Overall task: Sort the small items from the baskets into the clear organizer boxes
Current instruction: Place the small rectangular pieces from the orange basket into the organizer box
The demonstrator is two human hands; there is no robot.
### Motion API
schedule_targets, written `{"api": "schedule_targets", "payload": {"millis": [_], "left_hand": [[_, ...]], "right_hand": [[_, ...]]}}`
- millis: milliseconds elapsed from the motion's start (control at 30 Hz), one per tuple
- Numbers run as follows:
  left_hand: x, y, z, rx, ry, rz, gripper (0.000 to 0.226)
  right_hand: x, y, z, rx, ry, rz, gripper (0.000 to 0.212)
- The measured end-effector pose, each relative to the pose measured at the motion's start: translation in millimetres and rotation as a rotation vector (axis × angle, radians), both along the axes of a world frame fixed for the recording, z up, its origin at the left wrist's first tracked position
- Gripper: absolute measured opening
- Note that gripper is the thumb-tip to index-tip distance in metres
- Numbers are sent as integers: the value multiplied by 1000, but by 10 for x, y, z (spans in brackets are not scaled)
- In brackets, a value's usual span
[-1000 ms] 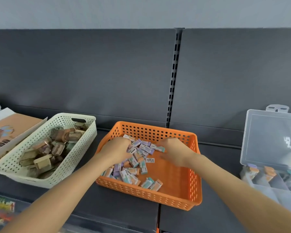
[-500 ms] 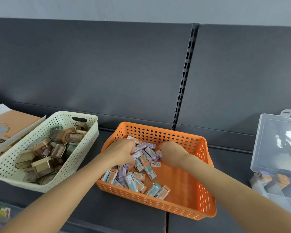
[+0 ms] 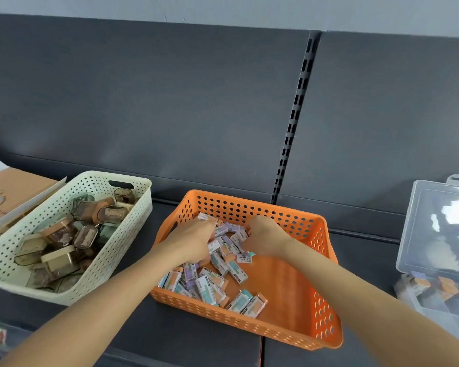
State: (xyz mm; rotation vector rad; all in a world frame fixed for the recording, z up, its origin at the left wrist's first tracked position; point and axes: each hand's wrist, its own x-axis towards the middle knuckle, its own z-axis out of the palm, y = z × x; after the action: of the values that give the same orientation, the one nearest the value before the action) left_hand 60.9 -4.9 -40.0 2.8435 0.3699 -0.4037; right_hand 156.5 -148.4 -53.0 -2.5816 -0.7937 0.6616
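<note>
An orange perforated basket [image 3: 326, 274] sits on the dark shelf and holds several small wrapped erasers [image 3: 210, 284] in purple, teal and orange sleeves. Both of my hands reach into its far half. My left hand [image 3: 190, 243] has its fingers curled down around some erasers in the pile. My right hand [image 3: 265, 238] is also curled, pinching erasers at the pile's right edge. At the far right stands a clear organizer box [image 3: 435, 234] with its lid up and a few orange and purple items in its compartments.
A cream perforated basket [image 3: 112, 263] with several brownish sharpener-like cases stands left of the orange one. A brown cardboard box [image 3: 8, 192] lies at the far left. The grey back panel with a slotted upright [image 3: 294, 120] rises behind the shelf.
Both hands have moved closer together over the eraser pile and curled tighter into it. The camera has shifted left, so the organizer box lies nearer the right edge.
</note>
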Motion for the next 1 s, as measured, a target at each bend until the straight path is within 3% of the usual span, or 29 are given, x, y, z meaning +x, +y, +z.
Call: {"api": "schedule_targets", "payload": {"millis": [33, 133, 233, 367, 500, 733, 1000], "left_hand": [[-17, 0, 12, -14, -17, 4, 33], [-83, 24, 55, -83, -111, 35, 35], [-148, 51, 98, -186, -229, 74, 36], [-199, 39, 113, -297, -339, 103, 34], [-216, -10, 92, -315, -373, 99, 41], [-203, -110, 49, -378, -413, 79, 35], [-222, -200, 49, -400, -441, 122, 47]], "right_hand": [[-12, 28, -5, -8, -13, -5, 6], [-20, 80, -60, -14, -38, -10, 24], [-38, 100, -64, -9, -63, 6, 9], [-92, 96, -73, -79, -61, 46, 10], [-98, 34, -38, -130, -15, 61, 10], [-78, -129, 57, -147, 8, 33, 29], [-66, -302, 2, -68, 127, -18, 3]]}}
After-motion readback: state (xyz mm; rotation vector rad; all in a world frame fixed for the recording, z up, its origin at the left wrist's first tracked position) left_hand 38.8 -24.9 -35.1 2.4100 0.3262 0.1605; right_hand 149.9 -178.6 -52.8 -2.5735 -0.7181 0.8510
